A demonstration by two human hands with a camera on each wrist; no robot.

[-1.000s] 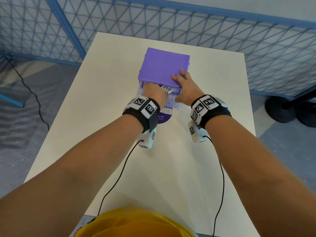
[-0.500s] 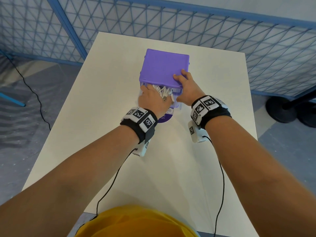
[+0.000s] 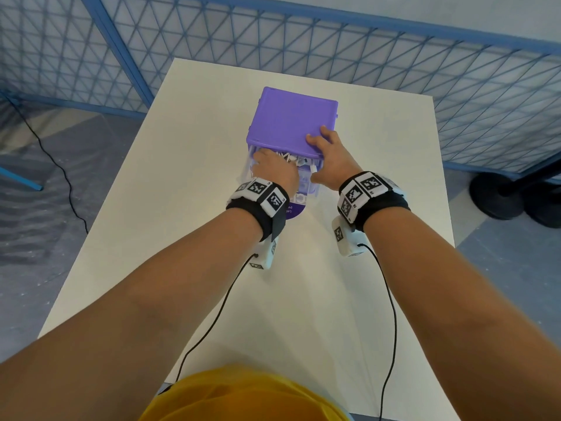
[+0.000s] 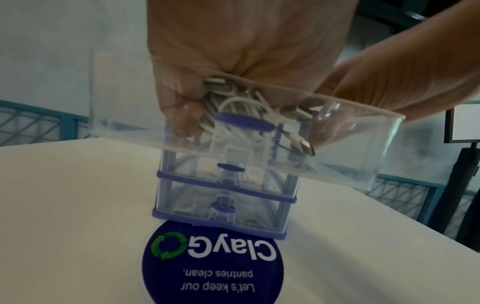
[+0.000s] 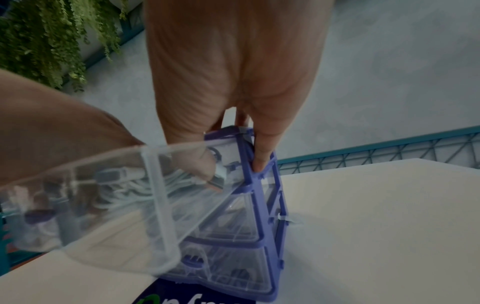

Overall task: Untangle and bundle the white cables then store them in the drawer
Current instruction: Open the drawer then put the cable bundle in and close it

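lying in the pulled-out clear top drawer [image 4: 358, 131] of the purple drawer unit [image 3: 293, 120], the white cables [image 4: 241, 115] sit bunched under the left hand [image 3: 274, 171], whose curled fingers grip them inside the drawer. right hand [image 3: 329, 159] rests on the unit's top, fingers laid flat over its front right corner. unit stands on a white table [image 3: 364, 299], over a round blue sticker [image 4: 213, 265].

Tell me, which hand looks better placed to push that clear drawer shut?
Probably the left hand: it is already inside the open top drawer, gripping the white cables, while the right hand steadies the purple drawer unit from above.
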